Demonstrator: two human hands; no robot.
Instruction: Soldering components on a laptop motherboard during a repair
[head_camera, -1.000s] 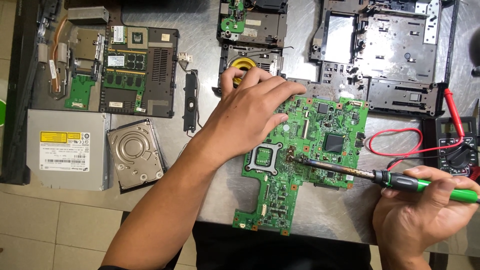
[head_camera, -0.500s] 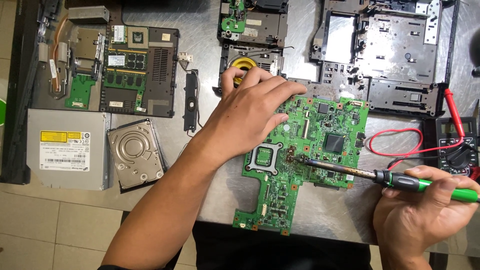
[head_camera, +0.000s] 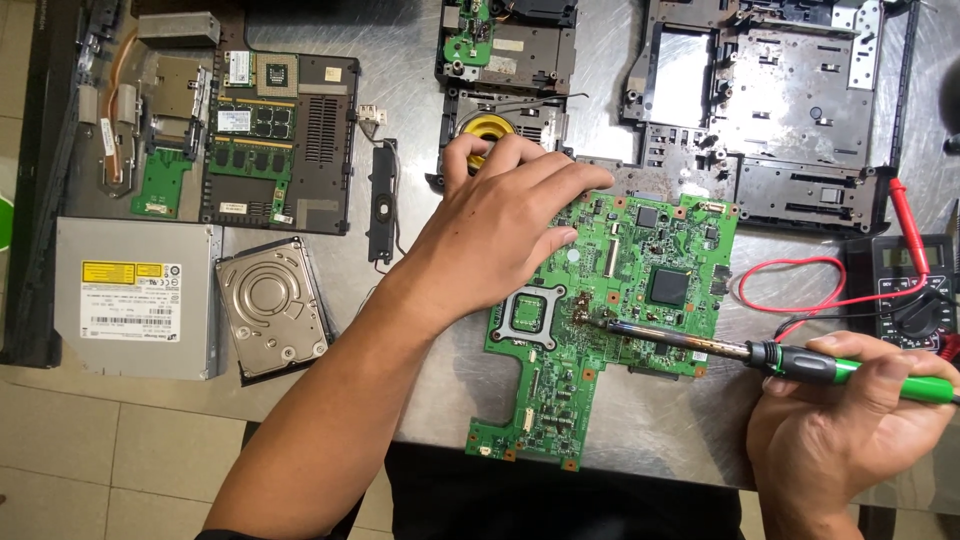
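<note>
A green circuit board (head_camera: 640, 290) lies flat on the metal table (head_camera: 660, 420). My left hand (head_camera: 505, 225) rests palm down on the board's upper left part, fingers spread and pressing it. My right hand (head_camera: 835, 425) grips the green handle of a soldering iron (head_camera: 760, 352) at the lower right. The iron's metal tip touches the board just right of the square socket (head_camera: 527, 315), near the board's middle.
A black multimeter (head_camera: 905, 295) with red leads sits at the right edge. Dismantled laptop chassis parts (head_camera: 770, 100) lie along the back, with a yellow solder spool (head_camera: 490, 128). At left are a hard drive (head_camera: 272, 305), an optical drive (head_camera: 135, 295) and a speaker bar (head_camera: 383, 200).
</note>
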